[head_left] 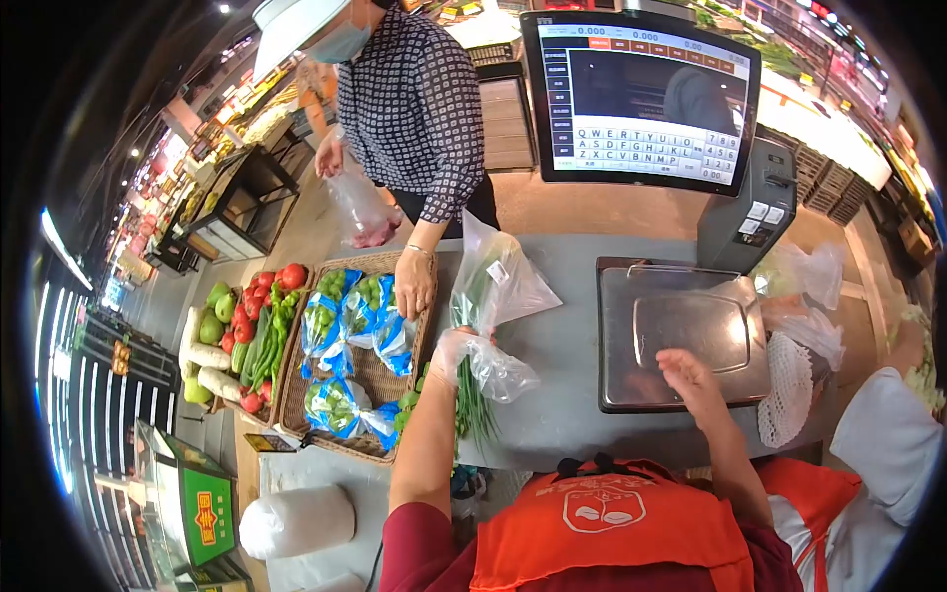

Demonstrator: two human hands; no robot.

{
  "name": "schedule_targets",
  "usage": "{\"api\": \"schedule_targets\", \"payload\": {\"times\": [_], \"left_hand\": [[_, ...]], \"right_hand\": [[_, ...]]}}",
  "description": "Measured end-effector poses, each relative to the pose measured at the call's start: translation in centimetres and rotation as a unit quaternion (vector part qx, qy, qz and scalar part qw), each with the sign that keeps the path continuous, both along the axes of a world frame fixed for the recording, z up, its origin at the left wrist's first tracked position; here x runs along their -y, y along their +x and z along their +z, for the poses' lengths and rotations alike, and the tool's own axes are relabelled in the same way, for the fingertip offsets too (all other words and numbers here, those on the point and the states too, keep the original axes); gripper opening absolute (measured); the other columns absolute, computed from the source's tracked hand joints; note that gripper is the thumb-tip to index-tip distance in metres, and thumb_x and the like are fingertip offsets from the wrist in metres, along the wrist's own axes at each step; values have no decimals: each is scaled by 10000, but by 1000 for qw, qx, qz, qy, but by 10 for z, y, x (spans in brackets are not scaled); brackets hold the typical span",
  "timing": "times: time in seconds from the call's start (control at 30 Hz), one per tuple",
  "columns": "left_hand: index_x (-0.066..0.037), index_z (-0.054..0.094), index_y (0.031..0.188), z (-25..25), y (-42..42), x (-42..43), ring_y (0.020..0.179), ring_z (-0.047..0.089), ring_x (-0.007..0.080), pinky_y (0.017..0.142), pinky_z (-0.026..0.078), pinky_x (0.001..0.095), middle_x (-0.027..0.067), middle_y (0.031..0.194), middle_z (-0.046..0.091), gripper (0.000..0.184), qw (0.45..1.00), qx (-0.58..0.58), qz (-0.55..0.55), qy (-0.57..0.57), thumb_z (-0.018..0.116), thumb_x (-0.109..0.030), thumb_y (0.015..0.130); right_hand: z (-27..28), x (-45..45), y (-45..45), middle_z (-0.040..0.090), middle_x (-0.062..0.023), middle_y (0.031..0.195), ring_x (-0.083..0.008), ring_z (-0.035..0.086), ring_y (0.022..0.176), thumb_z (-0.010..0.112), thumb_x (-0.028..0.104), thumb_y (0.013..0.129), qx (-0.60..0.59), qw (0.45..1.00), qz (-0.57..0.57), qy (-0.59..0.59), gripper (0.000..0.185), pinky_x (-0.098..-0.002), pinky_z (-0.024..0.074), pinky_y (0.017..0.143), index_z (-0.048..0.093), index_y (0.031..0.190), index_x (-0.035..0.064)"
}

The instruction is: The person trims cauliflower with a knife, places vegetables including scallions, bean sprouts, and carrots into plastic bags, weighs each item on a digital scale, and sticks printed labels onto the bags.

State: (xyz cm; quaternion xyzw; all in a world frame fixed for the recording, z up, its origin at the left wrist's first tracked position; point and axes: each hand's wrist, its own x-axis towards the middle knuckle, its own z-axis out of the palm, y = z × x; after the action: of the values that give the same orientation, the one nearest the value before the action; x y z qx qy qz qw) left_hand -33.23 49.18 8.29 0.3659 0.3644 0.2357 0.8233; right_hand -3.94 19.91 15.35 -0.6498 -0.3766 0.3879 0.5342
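My left hand (454,353) is closed around a bunch of scallions (479,419) whose green leaves hang toward me. A clear plastic bag (508,286) with a white label covers the far end of the bunch. More crumpled clear plastic (503,368) lies about my fingers, partly hiding them. My right hand (688,377) has its fingers apart and holds nothing. It hovers over the near part of the metal weighing scale (671,321); whether it touches the plate I cannot tell.
Across the grey counter (562,424), a person in a patterned shirt (414,109) reaches into a wicker basket (380,449) of bagged green fruit (321,321), holding another bag (360,207). A touchscreen (641,99) stands behind the scale. Filled bags (804,276) lie right; a plastic roll (296,523) lies left.
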Motion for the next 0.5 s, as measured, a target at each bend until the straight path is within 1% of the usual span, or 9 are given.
{"api": "schedule_targets", "payload": {"times": [0.03, 0.1, 0.13, 0.23, 0.27, 0.33, 0.37, 0.47, 0.5], "left_hand": [[71, 579, 887, -7, 4, -4, 647, 596, 268, 601, 504, 382, 159, 737, 592, 192, 994, -57, -30, 88, 559, -18, 718], [66, 568, 938, -53, 11, -22, 662, 595, 224, 611, 496, 360, 134, 775, 609, 269, 983, -162, -45, 78, 576, -52, 697], [64, 562, 964, -58, 16, -23, 670, 594, 202, 617, 492, 350, 121, 794, 617, 308, 973, -215, -52, 73, 584, -69, 686], [41, 534, 1050, -39, 22, -10, 671, 604, 280, 635, 495, 378, 142, 846, 620, 430, 960, -262, 6, 96, 597, -129, 660], [32, 526, 1067, -45, 20, -14, 687, 596, 307, 649, 491, 394, 148, 841, 616, 451, 920, -329, -21, 213, 602, -132, 654], [13, 511, 1101, -45, 15, -22, 719, 582, 362, 678, 484, 426, 162, 832, 608, 494, 785, -438, -70, 432, 611, -139, 641], [-13, 480, 1154, -46, 13, -20, 890, 543, 376, 792, 437, 461, 172, 983, 577, 563, 748, -466, -51, 469, 643, -180, 641], [-60, 441, 1214, -4, 27, 13, 1055, 472, 337, 889, 369, 472, 148, 1172, 492, 664, 597, -526, 72, 601, 689, -266, 633], [-102, 338, 1309, 1, 30, 16, 1209, 357, 319, 950, 308, 523, 131, 1356, 316, 845, 628, -553, 26, 547, 732, -364, 609]], "right_hand": [[-3, 4, -3, 585, -3, 905, -74, 513, 839, 569, 114, 848, -11, 1000, -12, -8, 224, -220, 409, 724, 583, 1058, 40], [-16, 12, -6, 587, -2, 901, -73, 516, 826, 560, 111, 852, 13, 999, -20, -36, 211, -220, 409, 706, 586, 1050, 41], [-18, 15, -7, 588, -2, 899, -73, 518, 820, 556, 110, 854, 24, 998, -23, -49, 205, -221, 410, 697, 588, 1045, 42], [-18, 25, -9, 590, 1, 899, -72, 529, 821, 548, 69, 846, 15, 998, -52, -40, 176, -211, 415, 719, 588, 1013, 31], [-20, 29, -9, 590, 1, 900, -72, 531, 825, 549, 59, 843, 5, 998, -63, -25, 170, -209, 415, 724, 586, 1006, 29], [-21, 38, -11, 588, 2, 900, -68, 532, 834, 549, 42, 839, -14, 995, -94, -26, 156, -203, 413, 737, 582, 991, 24], [-21, 41, -12, 587, 3, 900, -66, 532, 838, 550, 33, 838, -25, 994, -106, -27, 149, -200, 412, 744, 579, 984, 21], [-21, 47, -16, 581, 9, 899, -56, 525, 844, 546, 24, 839, -50, 987, -140, -62, 135, -192, 405, 753, 572, 972, 18], [-23, 48, -18, 579, 11, 898, -54, 524, 846, 545, 23, 839, -59, 985, -145, -65, 133, -190, 403, 754, 571, 969, 17]]}}
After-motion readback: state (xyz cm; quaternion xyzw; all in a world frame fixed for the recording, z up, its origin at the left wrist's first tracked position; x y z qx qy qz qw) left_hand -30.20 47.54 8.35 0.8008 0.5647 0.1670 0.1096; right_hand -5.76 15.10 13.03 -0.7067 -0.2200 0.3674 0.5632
